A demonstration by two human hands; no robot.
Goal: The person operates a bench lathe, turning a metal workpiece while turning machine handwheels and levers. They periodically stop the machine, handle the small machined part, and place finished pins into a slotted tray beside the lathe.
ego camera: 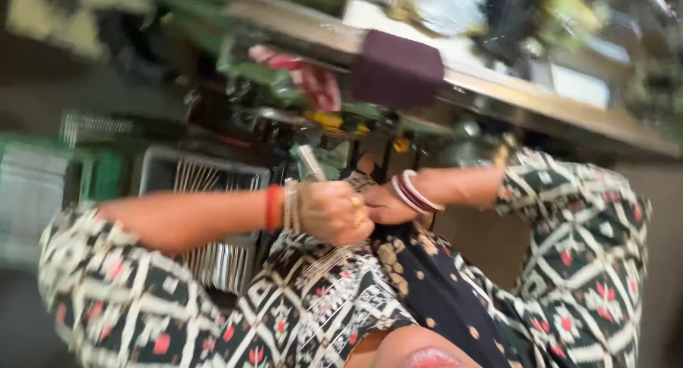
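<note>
My left hand (336, 213) is a closed fist in front of my chest, with a red bangle and gold bangles at the wrist and a ring on one finger. A thin silvery object (311, 163) sticks up out of that fist; blur hides what it is. Pale thin strands (329, 260) hang below the fist over my patterned garment. My right hand (388, 206), with white and maroon bangles at the wrist, presses against the left fist from the right. Its fingers are mostly hidden behind the fist and a dark dotted scarf (427, 282).
A long metal counter edge (512, 94) runs across the top, with a maroon block-shaped thing (397, 69) on it and red-and-white cloth (313, 80) beside it. Below stand a grey crate with wire racks (206, 176) and a green crate (43, 183). The whole view is tilted and blurred.
</note>
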